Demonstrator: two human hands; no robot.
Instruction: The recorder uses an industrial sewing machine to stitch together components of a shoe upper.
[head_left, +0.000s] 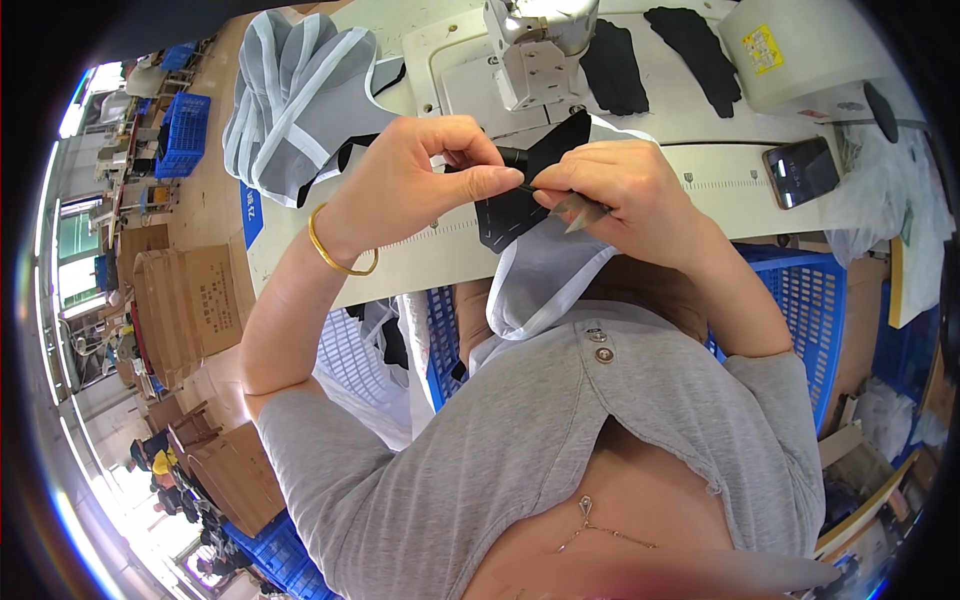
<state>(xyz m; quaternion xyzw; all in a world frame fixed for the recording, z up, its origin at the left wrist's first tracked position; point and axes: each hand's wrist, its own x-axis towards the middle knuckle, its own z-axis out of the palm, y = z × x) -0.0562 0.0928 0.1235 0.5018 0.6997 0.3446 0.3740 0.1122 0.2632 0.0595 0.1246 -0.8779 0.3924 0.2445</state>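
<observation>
Close together over the table's near edge, both my hands work at a black fabric piece [512,215] with pale stitch marks. My left hand [425,180] is closed, thumb and forefinger pinching the black fabric's upper edge. Closed as well, my right hand [625,195] pinches the same fabric at its fingertips. Thread snips [580,212] are tucked in the right palm, their pointed metal blades sticking out below the fingers. From the black fabric a grey mesh piece [545,280] with pale edging hangs toward my lap. What lies between the fingertips is partly hidden.
A sewing machine [540,65] stands just beyond my hands. Grey pieces with white binding [300,105] are heaped at left. Two black fabric pieces [690,55] lie at the back right, and a phone [802,172] rests at right. Blue baskets [800,300] stand below the table.
</observation>
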